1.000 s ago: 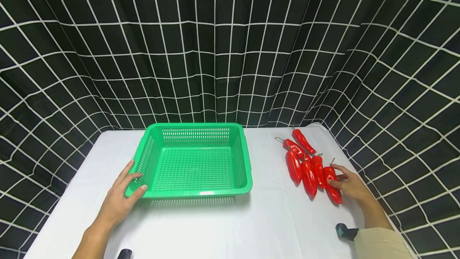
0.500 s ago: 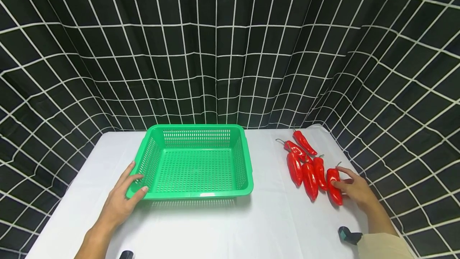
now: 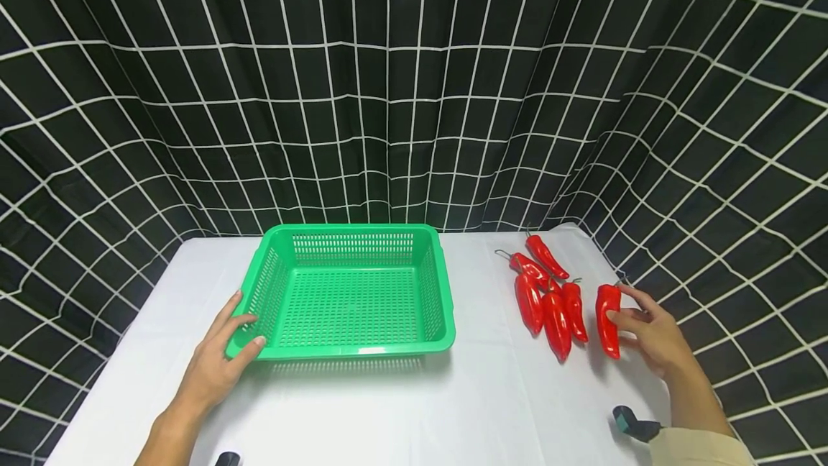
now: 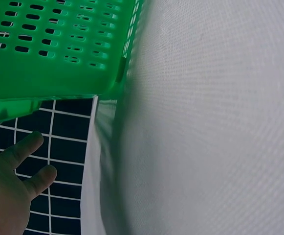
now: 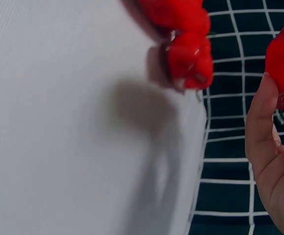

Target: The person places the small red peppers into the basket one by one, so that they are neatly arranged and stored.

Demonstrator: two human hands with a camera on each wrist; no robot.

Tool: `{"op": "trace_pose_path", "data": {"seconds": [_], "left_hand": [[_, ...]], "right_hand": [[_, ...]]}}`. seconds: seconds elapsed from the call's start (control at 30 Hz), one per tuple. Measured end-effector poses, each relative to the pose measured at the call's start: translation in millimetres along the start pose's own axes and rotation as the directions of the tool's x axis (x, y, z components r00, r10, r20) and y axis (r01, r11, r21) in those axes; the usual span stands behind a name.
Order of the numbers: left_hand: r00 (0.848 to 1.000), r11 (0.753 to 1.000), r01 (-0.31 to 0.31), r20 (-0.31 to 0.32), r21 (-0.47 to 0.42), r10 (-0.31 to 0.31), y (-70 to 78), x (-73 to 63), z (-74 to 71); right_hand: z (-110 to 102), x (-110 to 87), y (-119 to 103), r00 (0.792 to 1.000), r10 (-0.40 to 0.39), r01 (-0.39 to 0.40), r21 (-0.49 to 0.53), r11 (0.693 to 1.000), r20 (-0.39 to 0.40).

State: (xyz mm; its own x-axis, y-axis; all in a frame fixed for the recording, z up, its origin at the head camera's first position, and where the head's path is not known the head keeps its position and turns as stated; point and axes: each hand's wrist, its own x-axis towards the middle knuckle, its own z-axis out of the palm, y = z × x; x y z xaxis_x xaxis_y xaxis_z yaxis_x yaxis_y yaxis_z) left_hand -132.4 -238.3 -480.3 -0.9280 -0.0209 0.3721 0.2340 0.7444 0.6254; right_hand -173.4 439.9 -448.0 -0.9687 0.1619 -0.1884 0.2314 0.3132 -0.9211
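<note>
My left hand [image 3: 213,369] grips the near left corner of a green plastic basket [image 3: 448,293], its thumb and a finger over the rim. Two spread fingers of that hand show below the basket's slotted side [image 4: 44,73] in the left wrist view. On the right, my right hand [image 3: 660,340] pinches a shiny red chili pepper [image 3: 608,318] between thumb and fingers. The pepper hangs above the white cloth with its tip toward me, and a shadow lies apart from it. Several more red peppers [image 3: 556,326] lie in a loose group just left of that hand.
A white cloth [image 3: 479,408] covers the table. Black curtains with a white grid [image 3: 414,92] stand at the back and both sides. Dark camera mounts [image 3: 634,424] sit by both wrists, close over the table.
My right hand has drawn the pepper to the right, away from the group, and raised it off the cloth. My left hand and the basket have stayed in place.
</note>
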Motion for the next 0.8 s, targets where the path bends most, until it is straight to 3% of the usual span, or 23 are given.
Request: {"op": "trace_pose_path", "data": {"seconds": [0.23, 0.6, 0.8], "left_hand": [[1.000, 1.000, 0.004, 0.004, -0.006, -0.004, 0.4, 0.1, 0.2], [1.000, 1.000, 0.005, -0.001, -0.022, -0.005, 0.3, -0.3, 0.7], [1.000, 1.000, 0.014, 0.001, -0.014, -0.014, 1.7, -1.0, 0.0]], "right_hand": [[9.3, -6.4, -20.2, 0.998, -0.062, 0.061, 0.096, 0.994, 0.004], [29.0, -18.9, -54.8, 0.980, -0.195, 0.199, 0.136, 0.970, -0.041], [38.4, -30.2, -75.0, 0.971, -0.237, 0.238, 0.163, 0.957, -0.029]]}}
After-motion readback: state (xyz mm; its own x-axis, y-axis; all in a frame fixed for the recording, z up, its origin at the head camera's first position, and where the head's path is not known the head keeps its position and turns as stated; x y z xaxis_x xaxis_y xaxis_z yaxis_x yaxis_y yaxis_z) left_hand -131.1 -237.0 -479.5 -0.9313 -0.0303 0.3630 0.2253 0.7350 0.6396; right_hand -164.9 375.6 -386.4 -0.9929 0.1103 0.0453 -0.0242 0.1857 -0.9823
